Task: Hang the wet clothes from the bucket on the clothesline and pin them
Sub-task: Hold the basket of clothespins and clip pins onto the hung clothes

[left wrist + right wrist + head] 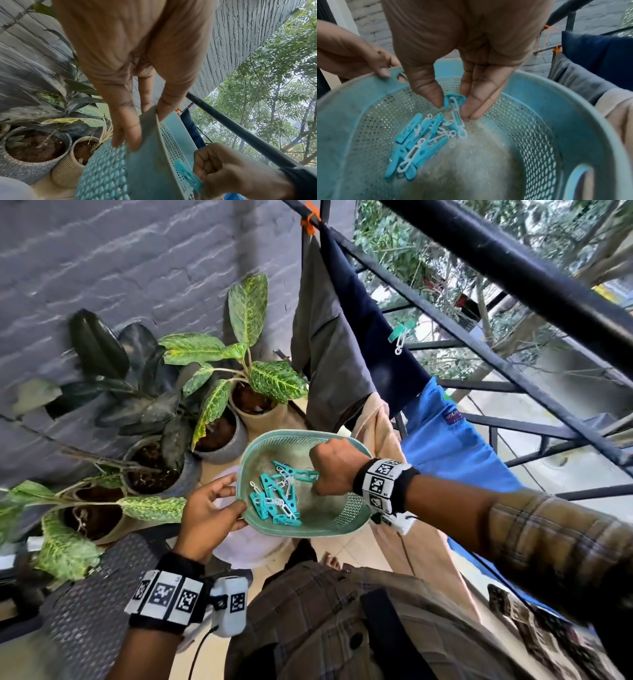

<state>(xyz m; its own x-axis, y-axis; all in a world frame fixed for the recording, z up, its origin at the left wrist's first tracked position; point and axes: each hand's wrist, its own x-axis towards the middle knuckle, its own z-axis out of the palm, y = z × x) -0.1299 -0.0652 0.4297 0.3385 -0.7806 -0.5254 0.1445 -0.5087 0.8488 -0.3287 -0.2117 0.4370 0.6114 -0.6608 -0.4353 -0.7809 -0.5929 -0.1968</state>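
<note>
My left hand (209,508) (137,115) grips the rim of a teal perforated basket (346,518) (145,169) (539,108), thumb inside, fingers underneath. Several teal clothespins (277,501) (416,142) lie on its bottom. My right hand (334,467) (453,105) reaches into the basket and pinches one teal clothespin (298,473) (455,108) (187,174) between thumb and fingers. Clothes hang over the black railing (479,361): a grey garment (325,337), a navy one (363,320) pinned with a teal clothespin (399,335), a blue one (442,436) and a beige one (383,433).
Potted plants (205,378) (34,142) stand along the grey brick wall (137,261) on the left. A white bucket (246,546) sits below the basket. An orange cord (310,219) is tied at the rail's far end. Trees (265,94) lie beyond the railing.
</note>
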